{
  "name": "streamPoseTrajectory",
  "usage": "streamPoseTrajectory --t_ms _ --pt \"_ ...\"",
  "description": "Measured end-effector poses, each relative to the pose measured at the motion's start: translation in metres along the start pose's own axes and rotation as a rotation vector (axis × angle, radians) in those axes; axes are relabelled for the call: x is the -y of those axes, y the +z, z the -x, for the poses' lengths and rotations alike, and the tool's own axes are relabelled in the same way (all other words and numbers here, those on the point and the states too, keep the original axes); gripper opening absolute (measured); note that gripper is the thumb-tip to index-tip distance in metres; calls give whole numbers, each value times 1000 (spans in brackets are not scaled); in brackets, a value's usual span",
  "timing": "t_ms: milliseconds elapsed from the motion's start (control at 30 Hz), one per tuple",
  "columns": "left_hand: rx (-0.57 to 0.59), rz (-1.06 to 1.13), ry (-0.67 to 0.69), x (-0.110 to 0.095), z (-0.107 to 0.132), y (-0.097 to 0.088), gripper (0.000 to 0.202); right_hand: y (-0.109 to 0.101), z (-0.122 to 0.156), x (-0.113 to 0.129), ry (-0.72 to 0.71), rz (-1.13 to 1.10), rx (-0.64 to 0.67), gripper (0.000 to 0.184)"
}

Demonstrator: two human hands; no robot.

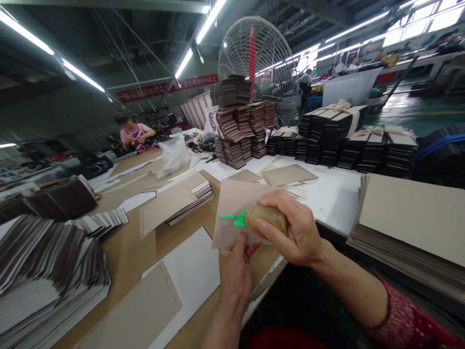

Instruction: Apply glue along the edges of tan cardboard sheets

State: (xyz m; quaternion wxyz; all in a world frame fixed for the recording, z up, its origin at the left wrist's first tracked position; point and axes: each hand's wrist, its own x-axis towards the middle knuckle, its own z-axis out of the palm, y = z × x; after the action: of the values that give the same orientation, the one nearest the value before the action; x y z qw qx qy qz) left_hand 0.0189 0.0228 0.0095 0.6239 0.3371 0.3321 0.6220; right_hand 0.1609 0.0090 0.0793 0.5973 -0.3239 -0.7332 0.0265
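Green, that's the nozzle [240, 219], bright against a beige card [232, 196], and it sits on an amber bottle [262, 216] in the right hand [298, 230]! The right fingers are clamped around the bottle, thumb along its near side, and the nozzle points left across the card; whether its tip touches the surface, I can't tell. Down below, the left hand [234, 271] grips the card's near edge, thumb on top, the other fingers partly hidden beneath. So the card is right in front of the person, over the near side of the brown table [140, 249]. To its left, a small stack [192, 201] with one card askew on top; nearer, a white sheet [196, 259] partly under a loose card [141, 300]. Far left, a big pile of dark-edged pieces [54, 271], leaning over! On the right, a tall stack of beige sheets [414, 208]. Beyond, brown bundles [236, 128] stand beside tied black bundles [327, 138], a caged fan [254, 58] looming behind, and across at the back left, a co-worker in pink [136, 132] beyond a clear plastic bag [174, 155].
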Motion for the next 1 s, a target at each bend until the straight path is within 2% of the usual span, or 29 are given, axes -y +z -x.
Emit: streamPoseTrajectory --t_ms 100,267,433,567,633,833,1000 --pt "-24 -11 -16 1 0 -2 43 -2 -2 -1 -10 10 -21 23" --pt "16 6 -25 5 -1 -4 46 -5 0 1 -14 -8 79 23" --pt "-54 -2 -24 6 0 -2 52 -8 -5 0 -43 55 -27 22" --pt "9 14 -3 5 0 0 47 -7 -3 8 -45 -10 130 23" --pt "27 21 4 5 0 0 44 -7 -2 10 -38 -26 168 23" --pt "-89 -18 -31 6 3 -4 50 -14 -13 -4 -75 93 -28 24" --pt "-122 -5 -45 7 5 -6 55 -19 -18 -7 -101 127 -82 24"
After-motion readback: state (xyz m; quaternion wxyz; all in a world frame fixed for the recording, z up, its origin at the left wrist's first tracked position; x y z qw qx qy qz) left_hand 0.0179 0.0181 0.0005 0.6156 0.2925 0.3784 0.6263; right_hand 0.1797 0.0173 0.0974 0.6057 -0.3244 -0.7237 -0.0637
